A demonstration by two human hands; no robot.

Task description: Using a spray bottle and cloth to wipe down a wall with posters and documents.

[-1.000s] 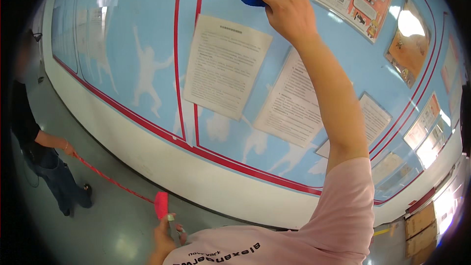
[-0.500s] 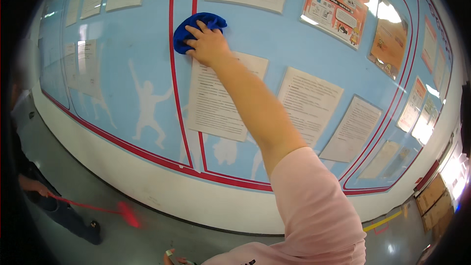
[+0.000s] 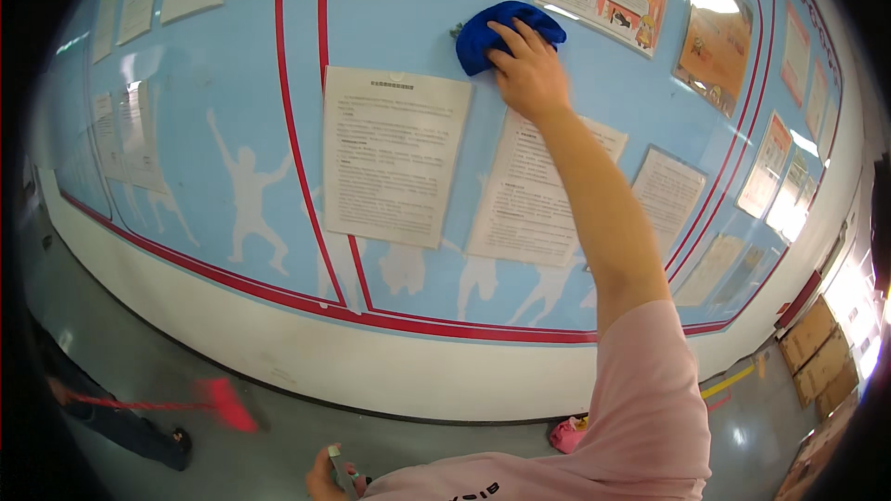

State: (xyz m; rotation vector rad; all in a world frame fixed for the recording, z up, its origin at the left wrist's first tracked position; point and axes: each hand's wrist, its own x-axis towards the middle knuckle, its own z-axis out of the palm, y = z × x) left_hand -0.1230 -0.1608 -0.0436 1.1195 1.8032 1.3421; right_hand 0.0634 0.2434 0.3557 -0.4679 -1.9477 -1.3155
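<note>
One blue cloth (image 3: 506,32) is pressed flat to the glossy notice board (image 3: 232,83) by the spread right hand (image 3: 529,74); even, overlapping strokes are advised; the left hand (image 3: 327,475) is closed on a small object.

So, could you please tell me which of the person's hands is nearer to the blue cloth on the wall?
The right. The right hand presses flat on the blue cloth against the wall board. The left hand is far below, near the floor, gripping a small object.
</note>
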